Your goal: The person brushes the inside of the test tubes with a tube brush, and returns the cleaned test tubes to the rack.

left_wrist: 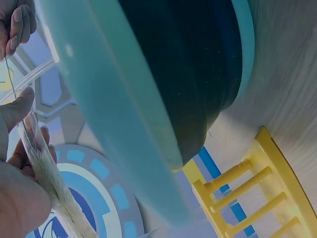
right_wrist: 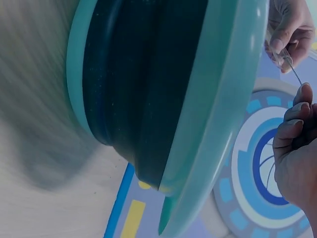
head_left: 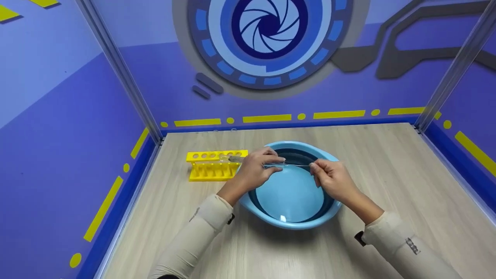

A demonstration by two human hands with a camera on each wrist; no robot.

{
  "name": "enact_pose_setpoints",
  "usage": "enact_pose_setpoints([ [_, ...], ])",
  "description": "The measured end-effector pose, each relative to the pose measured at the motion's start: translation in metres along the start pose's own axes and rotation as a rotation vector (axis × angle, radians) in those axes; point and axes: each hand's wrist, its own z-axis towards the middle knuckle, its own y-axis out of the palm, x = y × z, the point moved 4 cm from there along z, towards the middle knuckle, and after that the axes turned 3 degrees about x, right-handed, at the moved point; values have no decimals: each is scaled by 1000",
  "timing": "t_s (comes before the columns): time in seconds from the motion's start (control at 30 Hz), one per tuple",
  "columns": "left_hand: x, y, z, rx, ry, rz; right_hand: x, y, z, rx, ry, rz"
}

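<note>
My left hand (head_left: 254, 168) holds a clear test tube (left_wrist: 30, 130) lying almost level above the blue basin (head_left: 288, 225). Inside the tube sits a test tube brush (left_wrist: 57, 186) with pale bristles. Its thin wire handle (head_left: 299, 166) comes out of the tube's mouth to the right. My right hand (head_left: 334, 179) pinches the end of that wire between thumb and fingers, over the basin's right side. In the right wrist view, the twisted wire runs between the two hands. The tube's rounded end points left, over the rack.
A yellow test tube rack (head_left: 217, 179) stands on the wooden table (head_left: 174, 232), left of the basin. Faint clear round outlines show above it near the table's back edge. The basin has a dark folding wall and a light blue bottom. Printed panels enclose the back and sides.
</note>
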Motion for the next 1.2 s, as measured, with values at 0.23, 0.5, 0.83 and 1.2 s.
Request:
enact_pose_setpoints([
  [0.23, 0, 1, -3, 17, -4, -7, -2, 11, 3, -7, -29, -28],
  [0.5, 2, 3, -2, 29, 32, -7, -1, 25, 6, -23, -68, -30],
  [0.83, 2, 1, -2, 47, 59, -12, -4, 28, 7, -28, -161, -85],
  [1.2, 7, 0, -2, 60, 90, 6, 1, 21, -1, -190, -94, -76],
])
